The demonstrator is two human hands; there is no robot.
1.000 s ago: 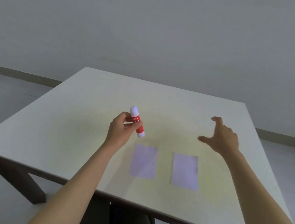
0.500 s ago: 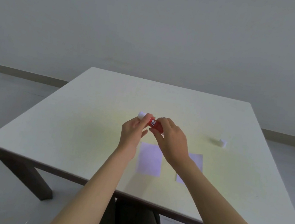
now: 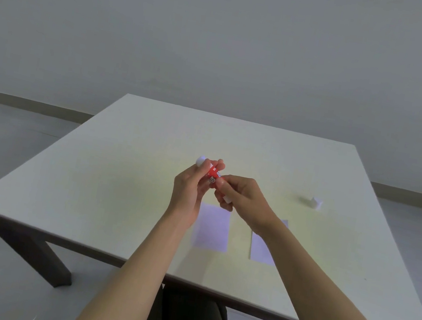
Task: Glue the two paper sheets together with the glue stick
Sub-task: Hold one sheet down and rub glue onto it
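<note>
Since a moment ago my right hand (image 3: 245,204) has shifted down the glue stick (image 3: 213,178), its fingers now pinched around the lower white end, while my left hand (image 3: 191,187) still grips the upper part. The stick is a red tube with white printing and white ends, held tilted above the pale surface (image 3: 120,186). Its small white cap (image 3: 316,203) stays where it was, well apart to the right. Two pale lilac paper sheets lie flat side by side: the left sheet (image 3: 213,229) is just below my hands, and the right sheet (image 3: 259,248) is partly hidden by my right forearm.
</note>
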